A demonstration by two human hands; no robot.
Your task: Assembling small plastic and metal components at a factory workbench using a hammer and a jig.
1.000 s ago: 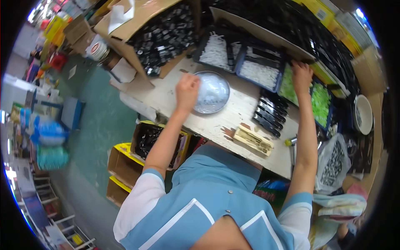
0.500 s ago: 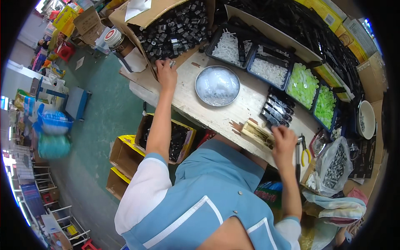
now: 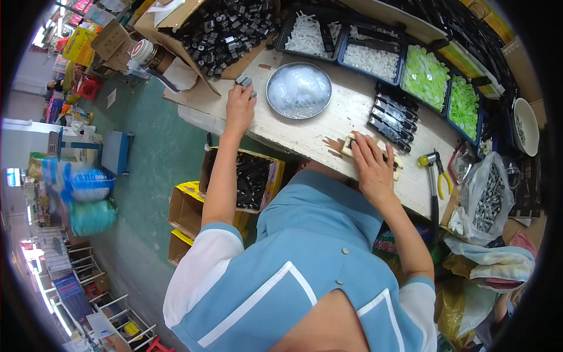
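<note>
My left hand (image 3: 239, 114) is closed at the bench's left end, its fingertips on a small grey block-shaped part (image 3: 243, 80). A second such piece seems to sit against the fingers. My right hand (image 3: 374, 170) lies across a cream-coloured grooved block (image 3: 346, 146) at the bench's front edge, fingers stretched over it. Something black shows in the groove beside the fingers; the hand covers most of it. Just beyond, several glossy black parts (image 3: 393, 120) lie in a row. Between my hands stands a round metal dish (image 3: 299, 91) with a clear plastic-like content.
A carton of dark blocks (image 3: 229, 35) stands at the far left. Trays hold white pieces (image 3: 369, 58) and green pieces (image 3: 425, 76). Right of my right hand lie a hammer (image 3: 433, 176), yellow-handled pliers (image 3: 444, 182) and a bag of metal parts (image 3: 487, 196). Cartons (image 3: 187, 205) stand below the bench.
My left hand has drawn back from the carton's edge with a grey block. My right hand has gone from the grooved block's right end to lie across it. The view has shifted.
</note>
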